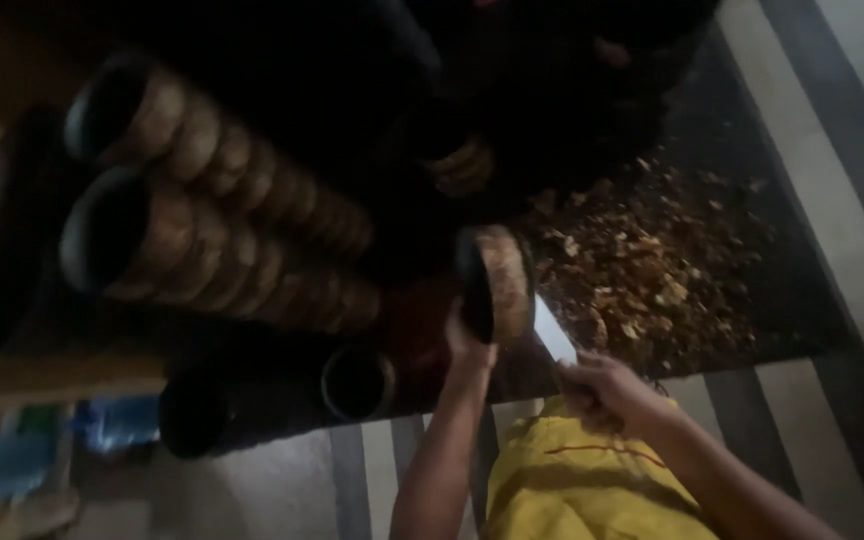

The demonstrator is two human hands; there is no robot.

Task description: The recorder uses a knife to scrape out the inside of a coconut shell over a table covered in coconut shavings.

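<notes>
Dim floor: left hand [467, 345] grips coconut-shell bowl [495, 283]; right hand [602, 392] holds blade [554, 332] beside it.

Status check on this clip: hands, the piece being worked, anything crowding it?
Left hand grips a coconut shell bowl. Right hand holds a knife against it. Shavings on dark floor to the right; stacked shell bowls to the left.

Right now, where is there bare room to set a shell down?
The striped floor right of the shavings pile is bare, as is the floor patch below the dark stack. Stacked shell rows crowd the left.
</notes>
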